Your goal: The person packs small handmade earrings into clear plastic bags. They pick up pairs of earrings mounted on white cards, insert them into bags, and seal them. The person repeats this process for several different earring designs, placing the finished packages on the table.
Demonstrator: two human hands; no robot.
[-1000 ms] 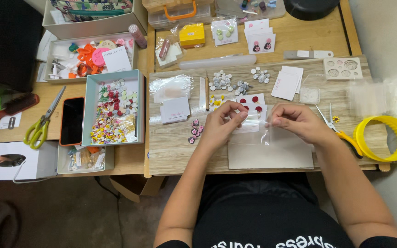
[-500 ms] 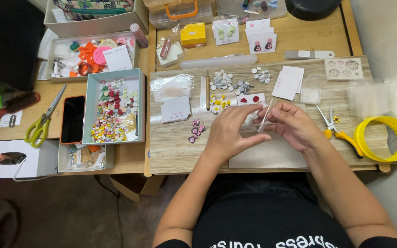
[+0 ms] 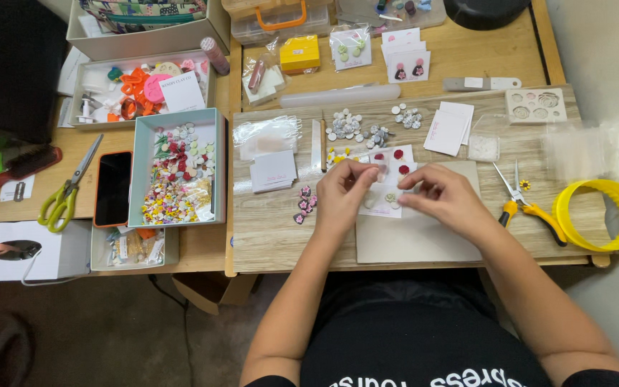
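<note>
Half a second ago the left hand (image 3: 344,195) and right hand (image 3: 444,197) met over a thin clear bag held slanted upright; now they sit slightly apart and lower, over the white card (image 3: 385,201) on the grey mat (image 3: 424,240). The left fingertips are pinched together on something small and clear near the card's top edge (too blurred to name). The right fingers are drawn together at the card's right edge; whether they grip it I cannot tell. The card lies flat, long axis roughly running away from the person, its middle hidden by the hands. The pliers (image 3: 528,204) lie just right, handles towards the yellow ring (image 3: 596,215).
</note>
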